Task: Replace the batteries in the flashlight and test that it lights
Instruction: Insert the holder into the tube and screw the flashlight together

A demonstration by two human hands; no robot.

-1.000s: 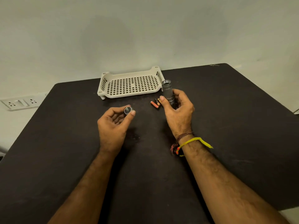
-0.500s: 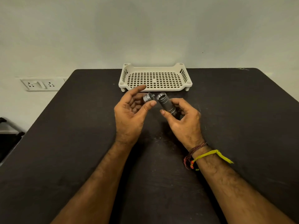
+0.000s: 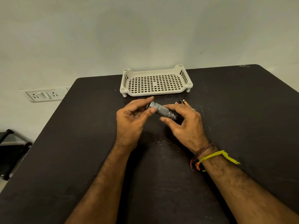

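Above a dark desk [image 3: 242, 126], the right hand [image 3: 186, 125] grips a grey flashlight [image 3: 163, 110] by its body while the left hand [image 3: 131, 120] pinches the end cap [image 3: 151, 105] onto it. Loose batteries [image 3: 182, 102] lie just behind. Likely closing up; next, twist the cap tight.

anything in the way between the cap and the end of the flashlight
Nothing visible. The left hand has the cap right at the open end of the flashlight, which the right hand holds above the table. Whether the cap is seated cannot be told.
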